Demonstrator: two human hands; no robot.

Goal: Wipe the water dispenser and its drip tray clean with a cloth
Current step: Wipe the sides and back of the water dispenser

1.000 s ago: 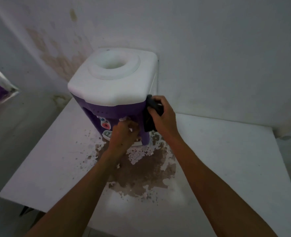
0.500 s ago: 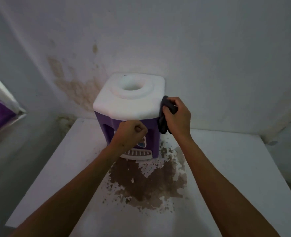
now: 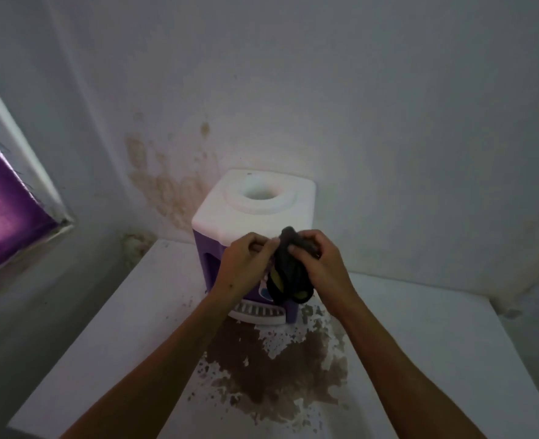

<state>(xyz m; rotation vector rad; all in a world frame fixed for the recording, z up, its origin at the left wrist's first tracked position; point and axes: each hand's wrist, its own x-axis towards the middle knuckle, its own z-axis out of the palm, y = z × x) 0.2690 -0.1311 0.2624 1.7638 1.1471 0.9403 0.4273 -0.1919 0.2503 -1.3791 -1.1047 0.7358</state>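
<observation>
Between the two hands, in front of the water dispenser [image 3: 252, 217], a dark cloth [image 3: 288, 270] is held bunched up. The grip of the right hand [image 3: 320, 267] is closed around the upper part of the cloth, with the fingers curled over it and the thumb pressed against its front. The grip of the left hand [image 3: 246, 264] is also curled, its fingertips pinching the cloth's left edge. The rest of the cloth hangs down below both hands, covering part of the dispenser's purple front. A patch of yellow is seen in the hanging folds.

The dispenser stands upright at the back of the white counter [image 3: 420, 327], close to the wall [image 3: 357, 106]. Its top is white with a round opening. At the foot of the dispenser, below the cloth, the slotted white drip tray [image 3: 257, 312] is seen. On the counter just in front of the dispenser, a large brown patch [image 3: 277, 381] of worn surface is spread. Brownish stains [image 3: 167, 185] are visible on the wall to the left of the dispenser, and further left a purple curtain [image 3: 5, 201] is seen.
</observation>
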